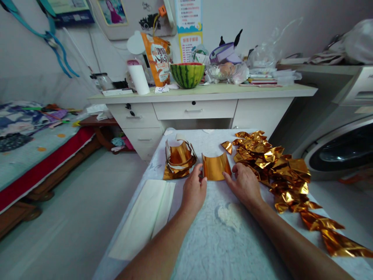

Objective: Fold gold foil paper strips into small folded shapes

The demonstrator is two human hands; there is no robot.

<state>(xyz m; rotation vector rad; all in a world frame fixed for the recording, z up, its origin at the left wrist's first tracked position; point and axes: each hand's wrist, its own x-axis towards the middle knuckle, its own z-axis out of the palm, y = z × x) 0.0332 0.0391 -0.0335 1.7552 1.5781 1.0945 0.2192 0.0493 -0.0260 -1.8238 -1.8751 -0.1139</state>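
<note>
A curved sheet of shiny gold foil paper (216, 167) stands on the cloth-covered table between my hands. At its left edge is my left hand (194, 189), thumb and fingers apart. My right hand (244, 182) has its thumb at the sheet's lower right edge, the other fingers spread or bent beyond it. To the left of the sheet sits a stack of curved gold and white papers (180, 158). A long pile of folded gold foil pieces (271, 159) runs along the table's right side, with one small folded piece (227, 147) apart from it.
Flat white paper sheets (140, 217) lie on the table (212, 249) at the left. Behind stands a white desk (194, 109) bearing a watermelon half (187, 74) and an orange bag (157, 58). A washing machine (346, 128) is at the right, a bed (58, 144) at the left.
</note>
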